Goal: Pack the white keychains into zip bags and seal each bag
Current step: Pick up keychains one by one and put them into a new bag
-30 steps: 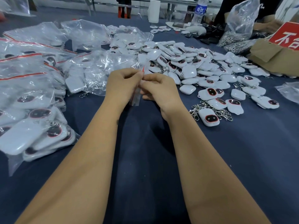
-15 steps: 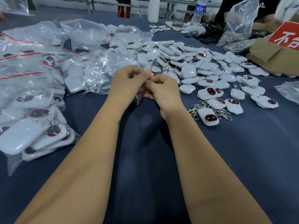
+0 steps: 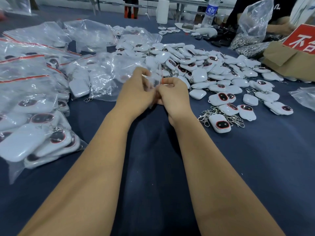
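Above the dark blue table (image 3: pixel 255 167), near its middle, both hands meet on one small clear zip bag (image 3: pixel 156 77) with a red strip at its mouth. Left hand (image 3: pixel 136 94): fingers curled, pinching the left side of the bag; motion blur hides the fingertips. Right hand (image 3: pixel 173 94): thumb and forefinger pinch the red strip edge. Bag held upright, off the table; contents cannot be made out.

Just behind and right of the hands: loose heap of white keychains (image 3: pixel 204 68), some face up showing dark red-rimmed ovals, metal clips tangled among them. One keychain (image 3: pixel 219 124) lies nearest the right wrist, on a bunch of clips.

Left of the hands: filled bags (image 3: pixel 34 108) piled edge to edge, reaching the near left side of the table. Crumpled clear bags (image 3: pixel 109 77) lie between that pile and the left hand.

Far side: water bottle (image 3: pixel 210 12), white roll (image 3: pixel 162 11), large clear sack of metal rings (image 3: pixel 252 29), brown carton (image 3: pixel 286 60) with a red sign (image 3: pixel 303 40). Another clear bag (image 3: pixel 305 97) at the right edge.
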The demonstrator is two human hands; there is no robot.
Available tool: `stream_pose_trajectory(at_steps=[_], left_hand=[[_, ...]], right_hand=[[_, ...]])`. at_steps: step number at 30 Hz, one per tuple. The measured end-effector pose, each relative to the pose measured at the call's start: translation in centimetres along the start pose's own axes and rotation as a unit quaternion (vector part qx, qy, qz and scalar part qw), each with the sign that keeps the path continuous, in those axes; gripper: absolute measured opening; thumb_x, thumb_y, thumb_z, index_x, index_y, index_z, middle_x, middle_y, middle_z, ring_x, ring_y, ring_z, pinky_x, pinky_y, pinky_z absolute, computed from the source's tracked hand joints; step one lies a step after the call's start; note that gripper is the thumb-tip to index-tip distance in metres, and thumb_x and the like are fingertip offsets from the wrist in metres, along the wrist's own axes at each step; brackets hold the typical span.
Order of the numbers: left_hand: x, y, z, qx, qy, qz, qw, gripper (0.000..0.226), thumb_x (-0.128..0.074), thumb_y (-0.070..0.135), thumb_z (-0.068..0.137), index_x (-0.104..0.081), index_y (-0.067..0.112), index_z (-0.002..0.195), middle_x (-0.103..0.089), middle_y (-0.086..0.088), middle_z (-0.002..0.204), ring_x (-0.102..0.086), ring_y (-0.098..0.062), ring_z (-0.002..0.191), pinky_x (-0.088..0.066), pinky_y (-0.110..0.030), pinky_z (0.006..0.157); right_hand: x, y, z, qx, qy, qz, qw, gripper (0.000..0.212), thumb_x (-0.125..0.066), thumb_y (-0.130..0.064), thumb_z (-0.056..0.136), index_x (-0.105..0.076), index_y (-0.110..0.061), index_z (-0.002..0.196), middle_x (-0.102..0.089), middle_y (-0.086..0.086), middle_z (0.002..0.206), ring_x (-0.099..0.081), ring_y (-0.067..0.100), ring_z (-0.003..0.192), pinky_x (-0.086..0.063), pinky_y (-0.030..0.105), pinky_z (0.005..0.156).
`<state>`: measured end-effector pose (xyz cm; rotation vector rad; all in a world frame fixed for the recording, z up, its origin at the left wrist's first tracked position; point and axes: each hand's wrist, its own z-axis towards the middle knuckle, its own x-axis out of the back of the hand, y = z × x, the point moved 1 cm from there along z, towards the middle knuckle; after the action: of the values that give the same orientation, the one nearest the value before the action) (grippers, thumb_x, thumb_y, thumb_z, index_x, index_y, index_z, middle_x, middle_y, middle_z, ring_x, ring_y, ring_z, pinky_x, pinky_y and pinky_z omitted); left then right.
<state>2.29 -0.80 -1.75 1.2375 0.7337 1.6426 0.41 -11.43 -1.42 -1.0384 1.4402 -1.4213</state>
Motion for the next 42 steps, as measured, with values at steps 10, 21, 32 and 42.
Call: stream_pose_trajectory(at_steps=[10,21,32,42], left_hand=[[1.5,0.7,-0.2,-0.099,0.250,0.020,0.963,0.042,-0.040,-0.004,0.090,-0.068,0.014,0.115,-0.039,-0.004,0.104,-0.046,0.009,0.079,-0.032,0.000,0.080],[2.7,-0.5,0.3,-0.005,0.171,0.219,0.961,0.043,-0.046,-0.001,0.089,-0.062,0.013,0.127,-0.049,-0.005,0.116,-0.052,-0.021,0.103,-0.037,-0.024,0.082],[1.4,0.0,0.0,-0.026,0.158,0.252,0.954,0.035,-0.042,0.016,0.095,-0.056,0.017,0.127,-0.069,-0.012,0.097,-0.059,-0.035,0.095,-0.042,-0.039,0.073],[-0.2,-0.5,0.2,-0.011,-0.045,0.225,0.973,0.030,-0.046,0.002,0.084,-0.067,0.022,0.079,-0.052,0.008,0.067,-0.052,-0.021,0.073,-0.036,-0.028,0.066]], right_hand=[[0.2,0.0,0.0,0.082,0.044,-0.074,0.993,0.022,-0.057,-0.001,0.091,-0.056,-0.021,0.081,-0.060,-0.002,0.073,-0.059,0.013,0.060,-0.058,0.034,0.065],[1.9,-1.0,-0.3,0.148,0.143,-0.456,0.866,0.031,-0.048,-0.021,0.090,-0.063,-0.016,0.117,-0.054,0.006,0.125,-0.046,0.028,0.118,-0.035,0.037,0.098],[3.3,-0.8,-0.4,0.038,0.142,-0.512,0.846,0.032,-0.055,-0.007,0.084,-0.051,-0.008,0.116,-0.038,0.015,0.133,-0.043,0.033,0.118,-0.040,0.037,0.099],[3.4,-0.9,0.2,0.118,0.167,-0.437,0.876,0.031,-0.043,-0.032,0.103,-0.063,-0.012,0.114,-0.048,0.007,0.127,-0.045,0.025,0.114,-0.035,0.035,0.096]])
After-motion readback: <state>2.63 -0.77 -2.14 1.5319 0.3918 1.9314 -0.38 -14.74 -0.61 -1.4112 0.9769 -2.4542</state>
